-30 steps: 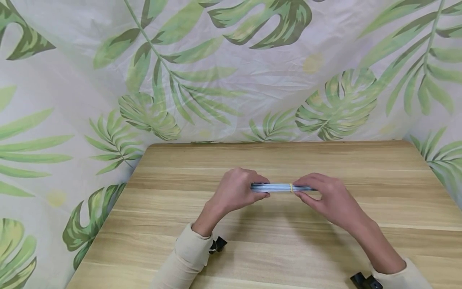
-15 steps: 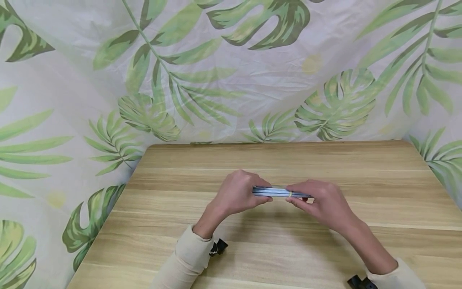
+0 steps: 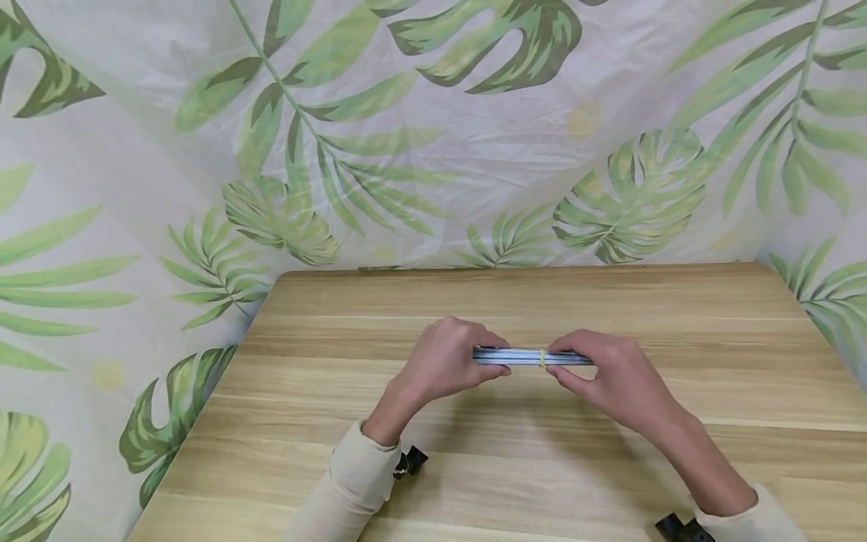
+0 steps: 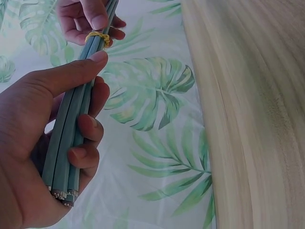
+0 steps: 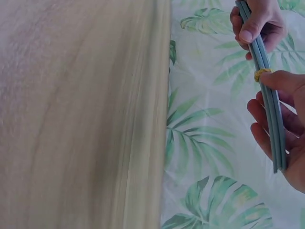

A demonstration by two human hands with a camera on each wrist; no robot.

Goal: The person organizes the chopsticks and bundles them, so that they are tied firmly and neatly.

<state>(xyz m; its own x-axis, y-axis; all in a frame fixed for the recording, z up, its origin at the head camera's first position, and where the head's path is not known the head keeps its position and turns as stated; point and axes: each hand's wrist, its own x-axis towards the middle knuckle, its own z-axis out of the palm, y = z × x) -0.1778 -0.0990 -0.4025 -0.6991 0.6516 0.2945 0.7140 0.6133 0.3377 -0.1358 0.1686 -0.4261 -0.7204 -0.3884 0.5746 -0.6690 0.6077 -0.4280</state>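
A bundle of slim blue-grey sticks [image 3: 508,356] is held level above the table, wrapped by a yellow rubber band [image 3: 542,357]. My left hand [image 3: 440,361] grips its left part; in the left wrist view the thumb lies along the sticks [image 4: 66,126] and the fingers curl round them, with pale, rough ends near the palm. My right hand [image 3: 623,376] pinches the bundle just right of the band. The right wrist view has the right thumb [image 5: 283,81] touching the band [image 5: 262,75], while fingers rest behind the sticks and their ends point toward the palm.
A wood-grain table [image 3: 420,301] lies beneath both hands. Behind and beside it hangs a pale cloth [image 3: 474,188] printed with green leaves. Black camera mounts [image 3: 409,461] stick out at the wrists, below the cream sleeves [image 3: 359,474].
My right hand moved slightly left over the band, tilting the bundle's right end down, then drew back right; the bundle is level again. The left hand has barely shifted.
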